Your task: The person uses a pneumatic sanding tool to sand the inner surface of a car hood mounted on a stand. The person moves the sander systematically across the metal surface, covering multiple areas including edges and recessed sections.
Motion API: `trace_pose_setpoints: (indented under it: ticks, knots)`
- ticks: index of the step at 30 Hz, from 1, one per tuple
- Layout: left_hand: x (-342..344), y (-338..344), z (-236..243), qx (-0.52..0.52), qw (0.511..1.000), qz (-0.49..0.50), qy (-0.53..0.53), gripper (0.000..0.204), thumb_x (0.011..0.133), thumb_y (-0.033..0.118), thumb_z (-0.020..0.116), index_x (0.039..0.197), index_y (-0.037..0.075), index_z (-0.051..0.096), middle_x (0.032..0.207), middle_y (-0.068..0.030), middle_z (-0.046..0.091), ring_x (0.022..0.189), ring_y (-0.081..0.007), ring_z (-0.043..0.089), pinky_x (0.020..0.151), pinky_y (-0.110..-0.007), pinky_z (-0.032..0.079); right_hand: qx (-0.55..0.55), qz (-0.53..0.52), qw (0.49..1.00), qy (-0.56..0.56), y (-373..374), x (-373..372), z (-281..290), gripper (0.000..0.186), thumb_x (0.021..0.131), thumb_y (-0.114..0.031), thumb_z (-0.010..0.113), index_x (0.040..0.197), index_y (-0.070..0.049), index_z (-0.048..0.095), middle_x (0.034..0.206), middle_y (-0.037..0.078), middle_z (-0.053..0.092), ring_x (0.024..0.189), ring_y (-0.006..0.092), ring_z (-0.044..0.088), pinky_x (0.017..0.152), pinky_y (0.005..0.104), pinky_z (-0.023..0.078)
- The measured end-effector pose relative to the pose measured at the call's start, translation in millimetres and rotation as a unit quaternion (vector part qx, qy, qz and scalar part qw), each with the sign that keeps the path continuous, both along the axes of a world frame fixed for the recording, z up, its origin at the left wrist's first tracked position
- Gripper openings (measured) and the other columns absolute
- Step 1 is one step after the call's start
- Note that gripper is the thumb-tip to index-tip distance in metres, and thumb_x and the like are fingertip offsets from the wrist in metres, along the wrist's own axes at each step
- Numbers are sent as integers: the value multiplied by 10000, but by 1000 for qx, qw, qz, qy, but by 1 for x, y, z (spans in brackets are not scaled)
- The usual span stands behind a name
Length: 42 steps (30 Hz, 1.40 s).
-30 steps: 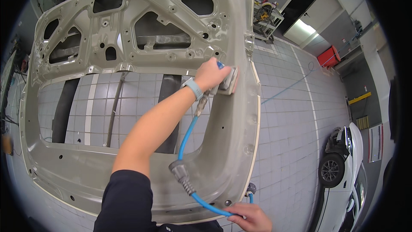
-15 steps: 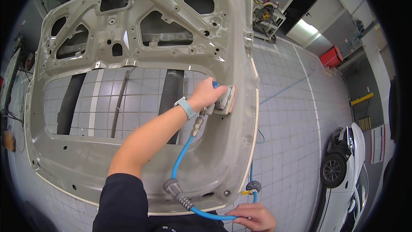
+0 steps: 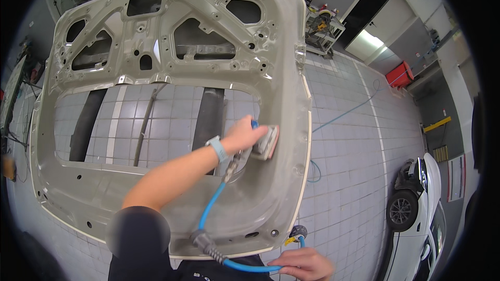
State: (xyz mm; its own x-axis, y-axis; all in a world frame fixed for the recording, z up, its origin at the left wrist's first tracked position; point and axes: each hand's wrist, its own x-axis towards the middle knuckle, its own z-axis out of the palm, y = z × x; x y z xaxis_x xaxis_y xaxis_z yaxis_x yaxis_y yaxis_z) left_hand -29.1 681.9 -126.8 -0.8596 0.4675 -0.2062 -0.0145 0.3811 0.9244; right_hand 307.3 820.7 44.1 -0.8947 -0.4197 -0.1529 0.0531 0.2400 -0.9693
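Observation:
A grey-green car tailgate panel (image 3: 156, 187), full of cutouts and holes, lies in front of me. My left hand (image 3: 242, 135), with a pale watch on its wrist, grips a pneumatic sander (image 3: 266, 143) with a blue top and reddish pad, resting on the panel's right side beside the large opening. A blue hose (image 3: 211, 205) runs down from the sander through a grey connector (image 3: 203, 239). My right hand (image 3: 304, 265) is closed on the hose below the panel's lower right edge.
A white car (image 3: 414, 211) with its front partly stripped is at right. A tool cart (image 3: 322, 28) is behind the panel. A red bin (image 3: 400, 75) stands by the right wall. Thin hoses (image 3: 344, 114) lie on the tiled floor (image 3: 349, 177). A grey door (image 3: 383, 36) is at back right.
My left hand and the sander have moved down along the panel's right side, toward me, and slightly left. The hose hangs lower. My right hand still holds it.

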Motion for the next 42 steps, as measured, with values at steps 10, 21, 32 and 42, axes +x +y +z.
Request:
trace_pose_setpoints:
  ticks: [10,21,32,42]
  knots:
    - [-110,53,-1,37,997,72,5,495,855,405,786,1021,-35,632,867,-99,663,746,-178,615,663,-370,509,86,-102,991,-28,-14,9,-16,269,975,-61,728,1230,22,719,892,130,689,778,260,680,709,345,533]
    - [43,-27,11,-27,997,-68,-6,492,922,432,747,1082,-16,619,849,-118,662,745,-200,632,682,-366,528,-17,59,998,23,-2,13,-29,274,976,-100,735,1229,6,725,862,120,665,715,304,644,643,388,514]
    - [128,-79,50,-183,953,-232,70,546,897,496,727,1147,23,618,1004,-227,709,870,-390,706,793,-450,556,-35,157,982,102,-24,21,-42,245,1023,-135,666,1211,17,705,940,140,701,855,349,681,751,424,548]
    - [239,-60,101,-372,803,-253,392,426,905,361,753,1075,17,569,1006,-205,589,700,-373,707,585,-451,588,-69,197,960,185,-34,68,-68,233,1034,-168,638,1197,-4,668,930,133,651,819,358,673,705,446,545]
